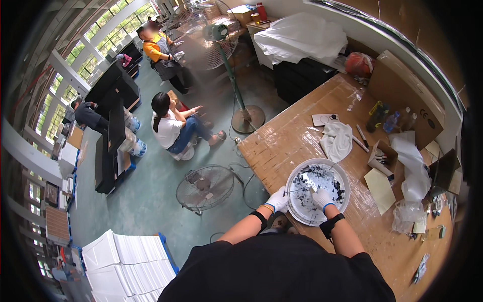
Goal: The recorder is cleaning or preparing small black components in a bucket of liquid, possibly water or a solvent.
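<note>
A round white basin (343, 176) stands at the near left edge of the wooden table. Inside it lie many small black pieces (340, 190) among pale, shiny ones, too small to name. My left hand (277, 199), in a white glove, is closed at the basin's left rim. Over the basin's inside, my right hand (321, 198), gloved too, has its fingers drawn together among the pieces. What the right fingers hold, if anything, is too small to make out. A white cloth (336, 142) lies just beyond the basin.
On the table (282, 146) are a white boxed device (325, 120), markers (361, 135), bottles (391, 122), a small open carton (382, 158) and yellow paper (379, 190). Left of it stand a floor fan (205, 187) and a tall fan (232, 80). A person (173, 123) sits nearby.
</note>
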`<state>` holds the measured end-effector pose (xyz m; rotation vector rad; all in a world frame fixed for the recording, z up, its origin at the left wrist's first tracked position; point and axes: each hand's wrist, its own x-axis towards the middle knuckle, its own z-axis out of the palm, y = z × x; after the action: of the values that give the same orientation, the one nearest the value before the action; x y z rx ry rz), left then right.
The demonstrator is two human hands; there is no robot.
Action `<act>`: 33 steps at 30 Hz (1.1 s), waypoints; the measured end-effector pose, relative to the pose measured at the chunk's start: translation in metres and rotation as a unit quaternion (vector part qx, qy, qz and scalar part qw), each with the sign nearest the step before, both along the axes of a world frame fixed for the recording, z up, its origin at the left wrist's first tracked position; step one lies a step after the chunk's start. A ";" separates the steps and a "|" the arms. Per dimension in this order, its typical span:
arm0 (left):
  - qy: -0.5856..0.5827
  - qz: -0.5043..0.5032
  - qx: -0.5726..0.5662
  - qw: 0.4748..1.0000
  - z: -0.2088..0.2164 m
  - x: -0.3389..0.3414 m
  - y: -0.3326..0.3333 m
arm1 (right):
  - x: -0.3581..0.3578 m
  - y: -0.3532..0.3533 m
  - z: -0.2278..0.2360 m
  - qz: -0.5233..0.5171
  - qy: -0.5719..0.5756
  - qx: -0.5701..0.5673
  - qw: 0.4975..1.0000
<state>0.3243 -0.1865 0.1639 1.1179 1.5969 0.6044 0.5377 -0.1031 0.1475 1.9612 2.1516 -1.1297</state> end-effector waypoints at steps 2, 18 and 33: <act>-0.038 0.023 -0.078 0.996 0.025 0.005 -0.004 | 0.004 -0.006 0.003 -0.012 0.008 -0.004 1.000; -0.047 0.045 0.026 0.998 0.003 0.019 -0.008 | 0.013 0.026 0.049 -0.011 -0.038 -0.026 0.999; 0.024 0.033 -0.065 0.997 0.022 -0.020 0.004 | -0.005 0.013 0.053 0.000 -0.045 -0.034 0.998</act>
<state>0.3043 -0.1823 0.1856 0.9942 1.6958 0.5125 0.5331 -0.0896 0.2005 1.9449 2.0411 -1.0782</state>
